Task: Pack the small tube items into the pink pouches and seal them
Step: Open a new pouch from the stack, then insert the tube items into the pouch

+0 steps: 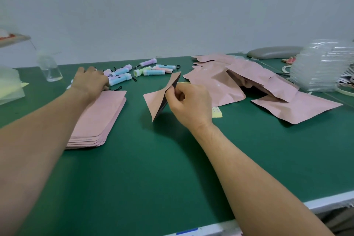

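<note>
My right hand [188, 103] pinches one pink pouch [156, 99] by its edge and holds it tilted above the green table [153, 168]. Farther left, my left hand [90, 80] reaches over a flat stack of empty pink pouches [99, 119] and curls its fingers on a small tube at the near edge of the tubes. Several pastel tubes [138, 73] with black loops lie scattered behind both hands. What the left fingers hold is mostly hidden by the hand.
A heap of filled pink pouches [249, 86] lies at the right. Behind it stand clear plastic trays [321, 67] and a grey pad [274, 51]. A clear bottle [49, 67] stands at the back left, beside pale sheets [9, 84]. A small yellow card [217, 112] lies by my right wrist.
</note>
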Demonstrator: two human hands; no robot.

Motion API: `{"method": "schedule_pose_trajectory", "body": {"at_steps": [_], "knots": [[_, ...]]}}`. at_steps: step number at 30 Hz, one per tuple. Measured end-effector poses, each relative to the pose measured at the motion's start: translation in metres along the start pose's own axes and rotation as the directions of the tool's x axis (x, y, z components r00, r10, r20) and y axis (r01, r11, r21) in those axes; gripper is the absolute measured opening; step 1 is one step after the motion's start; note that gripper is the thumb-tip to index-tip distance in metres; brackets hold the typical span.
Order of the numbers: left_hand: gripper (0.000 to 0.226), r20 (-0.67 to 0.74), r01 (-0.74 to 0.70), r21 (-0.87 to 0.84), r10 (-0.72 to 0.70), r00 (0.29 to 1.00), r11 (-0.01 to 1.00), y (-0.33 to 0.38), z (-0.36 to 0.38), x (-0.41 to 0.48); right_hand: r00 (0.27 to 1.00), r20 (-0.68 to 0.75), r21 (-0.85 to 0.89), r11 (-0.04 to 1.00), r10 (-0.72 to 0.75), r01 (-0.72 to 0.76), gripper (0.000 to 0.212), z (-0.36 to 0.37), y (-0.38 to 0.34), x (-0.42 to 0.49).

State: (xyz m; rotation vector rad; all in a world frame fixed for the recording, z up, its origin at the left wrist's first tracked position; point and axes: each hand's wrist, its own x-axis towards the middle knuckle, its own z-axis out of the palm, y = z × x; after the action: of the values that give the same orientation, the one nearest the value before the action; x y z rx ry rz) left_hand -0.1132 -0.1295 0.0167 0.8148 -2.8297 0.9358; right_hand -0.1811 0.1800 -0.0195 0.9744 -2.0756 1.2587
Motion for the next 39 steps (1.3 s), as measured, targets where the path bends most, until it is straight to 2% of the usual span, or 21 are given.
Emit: {"method": "schedule_pose_trajectory", "body": {"at_steps": [2,5,6,8,9,11,12,14,17,19,21,25,28,29,32,33,37,39], "knots": [[0.029,-0.072,0.003,-0.04,-0.006,0.997,0.999,-0.003,-0.003,-0.002,1.0,0.025,-0.063,0.998,0.006,-0.004,0.052,0.001,0.002,0.0],[0.024,-0.24,0.034,-0.156,-0.072,0.968,0.987,-0.002,-0.02,-0.005,0.991,0.118,-0.266,0.964,0.059,-0.026,0.052,0.003,0.004,-0.002],[0.024,-0.303,0.034,-0.235,-0.107,0.947,0.971,0.001,-0.028,-0.007,0.989,0.124,-0.31,0.95,0.076,-0.034,0.046,0.003,0.004,-0.002],[0.029,-0.409,-0.013,-0.467,-0.203,0.89,0.884,0.01,-0.049,-0.01,0.991,0.08,-0.295,0.952,0.11,-0.082,0.021,0.001,0.004,-0.003],[0.032,-0.437,-0.052,-0.583,-0.26,0.861,0.811,0.017,-0.06,-0.014,0.991,0.049,-0.269,0.957,0.127,-0.109,0.035,-0.001,0.003,-0.003],[0.033,-0.441,-0.141,-0.766,-0.353,0.825,0.627,0.033,-0.077,-0.022,0.995,0.064,-0.269,0.961,0.081,-0.061,0.075,-0.005,0.003,-0.002],[0.033,-0.436,-0.186,-0.824,-0.389,0.812,0.535,0.042,-0.083,-0.027,0.995,0.094,-0.322,0.947,0.034,-0.002,0.08,-0.006,0.004,-0.002],[0.034,-0.379,-0.242,-0.913,-0.466,0.799,0.328,0.061,-0.088,-0.038,0.974,0.227,-0.43,0.894,-0.031,0.129,0.071,-0.008,0.003,-0.003],[0.034,-0.148,-0.217,-0.973,-0.501,0.853,-0.082,0.091,-0.084,-0.054,0.884,0.467,-0.316,0.926,-0.038,0.206,0.065,-0.01,0.003,-0.01],[0.034,-0.026,-0.167,-0.95,-0.465,0.885,-0.264,0.108,-0.077,-0.066,0.862,0.504,-0.235,0.951,-0.058,0.201,0.069,-0.01,0.003,-0.013],[0.036,0.025,-0.16,-0.916,-0.449,0.893,-0.369,0.118,-0.072,-0.077,0.892,0.446,-0.167,0.973,-0.072,0.162,0.072,-0.011,0.001,-0.013],[0.026,-0.145,-0.268,-0.909,-0.361,0.921,-0.32,0.122,-0.074,-0.088,0.959,0.282,-0.031,0.999,-0.016,0.026,0.075,-0.013,-0.002,-0.009],[0.018,-0.248,-0.327,-0.865,-0.243,0.938,-0.381,0.129,-0.081,-0.094,0.949,0.314,-0.047,0.997,-0.039,0.056,0.072,-0.014,-0.001,-0.006],[0.018,-0.266,-0.334,-0.859,-0.22,0.939,-0.387,0.132,-0.082,-0.095,0.941,0.334,-0.058,0.995,-0.051,0.075,0.066,-0.014,0.0,-0.006],[0.022,-0.27,-0.34,-0.847,-0.221,0.937,-0.408,0.137,-0.082,-0.093,0.944,0.319,-0.1,0.988,-0.081,0.119,0.027,-0.013,-0.001,-0.005],[0.021,-0.274,-0.346,-0.848,-0.226,0.935,-0.402,0.138,-0.081,-0.093,0.947,0.312,-0.1,0.989,-0.074,0.11,0.027,-0.013,-0.001,-0.005],[0.016,-0.339,-0.39,-0.876,-0.212,0.916,-0.283,0.13,-0.077,-0.094,0.942,0.333,-0.121,0.989,-0.035,0.079,0.03,-0.013,0.002,-0.006],[0.046,-0.331,-0.352,-0.918,-0.134,0.934,-0.181,0.117,-0.071,-0.094,0.949,0.313,-0.102,0.995,0.018,0.015,0.031,-0.012,0.003,-0.005]]}}
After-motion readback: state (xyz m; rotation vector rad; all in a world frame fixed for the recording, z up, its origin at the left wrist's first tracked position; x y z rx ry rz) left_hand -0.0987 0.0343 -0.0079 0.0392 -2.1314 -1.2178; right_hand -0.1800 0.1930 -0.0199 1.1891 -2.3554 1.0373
